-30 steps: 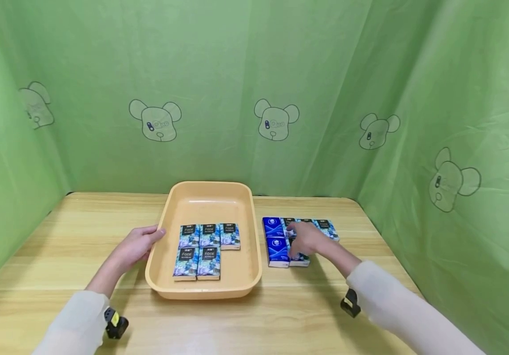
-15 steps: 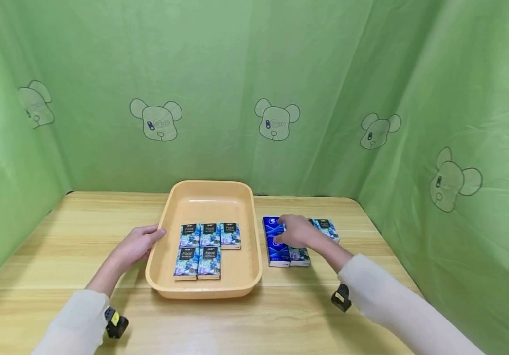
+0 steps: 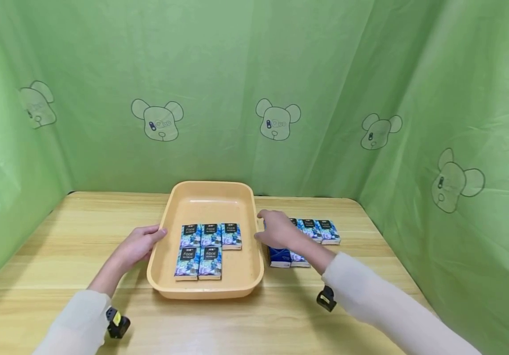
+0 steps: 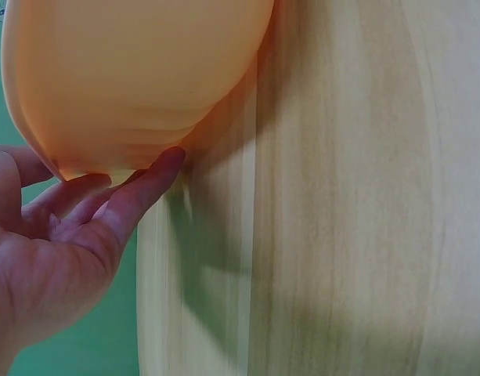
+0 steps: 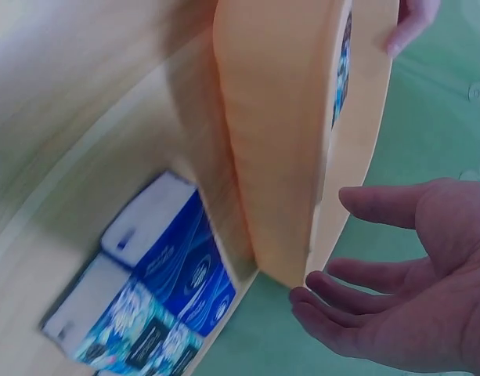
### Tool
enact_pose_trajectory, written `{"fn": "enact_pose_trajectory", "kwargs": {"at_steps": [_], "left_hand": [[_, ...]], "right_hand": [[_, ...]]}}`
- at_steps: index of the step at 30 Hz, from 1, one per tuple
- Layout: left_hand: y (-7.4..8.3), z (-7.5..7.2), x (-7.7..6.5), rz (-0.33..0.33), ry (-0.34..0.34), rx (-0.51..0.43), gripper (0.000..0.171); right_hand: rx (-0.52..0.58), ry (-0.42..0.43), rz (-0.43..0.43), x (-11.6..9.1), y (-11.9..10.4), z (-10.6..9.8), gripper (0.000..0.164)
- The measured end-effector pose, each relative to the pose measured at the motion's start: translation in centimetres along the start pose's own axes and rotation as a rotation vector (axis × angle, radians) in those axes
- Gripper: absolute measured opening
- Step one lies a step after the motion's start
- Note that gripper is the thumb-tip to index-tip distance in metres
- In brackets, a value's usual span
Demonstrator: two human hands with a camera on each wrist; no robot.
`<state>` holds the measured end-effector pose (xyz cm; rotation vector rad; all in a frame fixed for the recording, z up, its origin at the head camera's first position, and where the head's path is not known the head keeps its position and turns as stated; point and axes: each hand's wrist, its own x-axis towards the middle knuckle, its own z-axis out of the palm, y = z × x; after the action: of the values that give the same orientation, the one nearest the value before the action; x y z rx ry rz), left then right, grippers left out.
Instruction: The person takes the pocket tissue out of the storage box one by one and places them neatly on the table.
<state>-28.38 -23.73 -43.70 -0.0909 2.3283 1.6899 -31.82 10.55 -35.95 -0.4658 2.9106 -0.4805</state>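
A peach plastic tray [image 3: 238,273] sits on the table, holding several floral tissue packs [image 3: 210,262] in two rows. My left hand [image 3: 136,246] grips its left rim, thumb over the edge and fingers against the outer wall in the left wrist view. At the opposite rim is my right hand [image 3: 278,230], its fingers spread and loosely bent, nothing held. In the right wrist view, the thumb and fingertips [image 5: 306,294] are close to the tray's rim [image 5: 322,188]. Part of the blue tissue packs [image 3: 279,257] is hidden beneath the right hand in the head view.
Right of the tray, more floral tissue packs [image 3: 327,230] lie beside the blue ones on the wooden table [image 3: 192,330]. A green curtain [image 3: 219,59] with bear-head drawings surrounds the table at the back and sides.
My right hand has moved left from above the tissue packs to the tray's right rim, carrying nothing. The left hand has stayed at the left rim, and the packs lie where they were.
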Motion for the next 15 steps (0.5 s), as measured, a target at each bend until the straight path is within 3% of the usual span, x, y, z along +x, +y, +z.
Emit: {"fn": "enact_pose_trajectory", "kwargs": {"at_steps": [7, 15], "left_hand": [[0.0, 0.1, -0.1, -0.003, 0.003, 0.022, 0.064], [0.1, 0.1, -0.1, -0.01, 0.004, 0.036, 0.064]], "right_hand": [[0.021, 0.013, -0.06, -0.3, -2.3, 1.0, 0.059], [0.023, -0.029, -0.097, -0.6, -4.5, 2.3, 0.063]]}}
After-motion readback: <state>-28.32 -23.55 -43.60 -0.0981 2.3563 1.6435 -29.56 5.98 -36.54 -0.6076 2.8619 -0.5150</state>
